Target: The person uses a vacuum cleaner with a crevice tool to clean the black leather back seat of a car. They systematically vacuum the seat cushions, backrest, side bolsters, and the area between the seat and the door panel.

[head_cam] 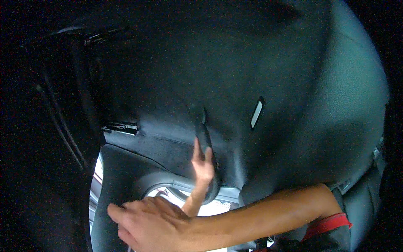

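Blurred by motion, my left hand [203, 167] holds a black hose-like tool [207, 138], which looks like a vacuum hose with a narrow nozzle. Its tip points up the picture towards a dark car-interior surface, and the hose curves down behind the wrist. My right forearm, with a red-edged sleeve, crosses over the left one from the right. My right hand [151, 223] is at the lower left, back up and fingers bent, in front of a dark trim panel [116, 176]; its palm and anything in it are hidden.
A dark leather-like seat surface [349, 88] curves along the right. A pale strip in a black frame [257, 113] lies on the dark surface. At the left is a glossy black fitting [121, 127]. Bright light enters through an opening at the bottom. Much of the left side is too dark to read.
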